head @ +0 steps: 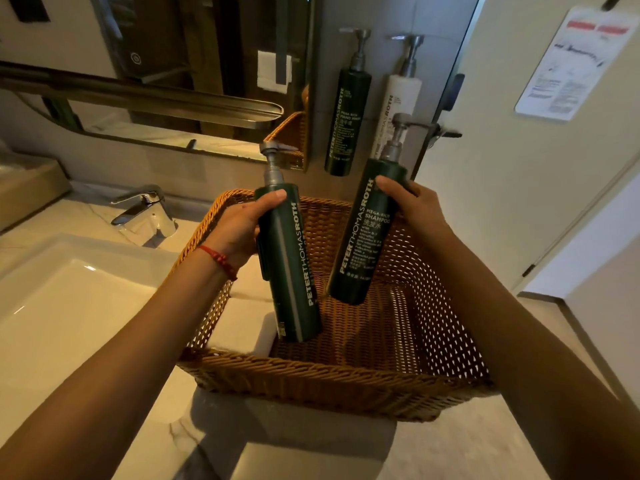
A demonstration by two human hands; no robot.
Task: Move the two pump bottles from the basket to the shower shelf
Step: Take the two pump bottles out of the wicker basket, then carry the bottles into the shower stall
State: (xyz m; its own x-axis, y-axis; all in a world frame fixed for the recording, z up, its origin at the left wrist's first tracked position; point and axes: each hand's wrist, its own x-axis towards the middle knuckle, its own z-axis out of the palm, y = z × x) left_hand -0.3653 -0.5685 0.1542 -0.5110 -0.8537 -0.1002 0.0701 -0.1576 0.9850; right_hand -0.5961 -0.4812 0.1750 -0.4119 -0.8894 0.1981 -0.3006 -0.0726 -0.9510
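- A chrome faucet (143, 211) stands at nine o'clock, behind the white sink basin (52, 306).
- A mirror (194, 64) hangs at eleven o'clock.
- At one o'clock, a dark hand-wash dispenser (346, 123) and a white dispenser (398, 109) are mounted side by side on the wall.
- A posted notice (575, 64) hangs at two o'clock.
- A folded white towel (242, 327) lies at the centre.

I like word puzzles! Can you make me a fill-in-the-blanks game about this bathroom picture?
1. Each hand holds a dark ____ pump bottle.
2. The left hand has a red ____ on its wrist.
3. The bottle in the right hand says MEGA-RICH ____.
4. Both bottles are over a woven ____.

Answers: green, bracelet, SHAMPOO, basket
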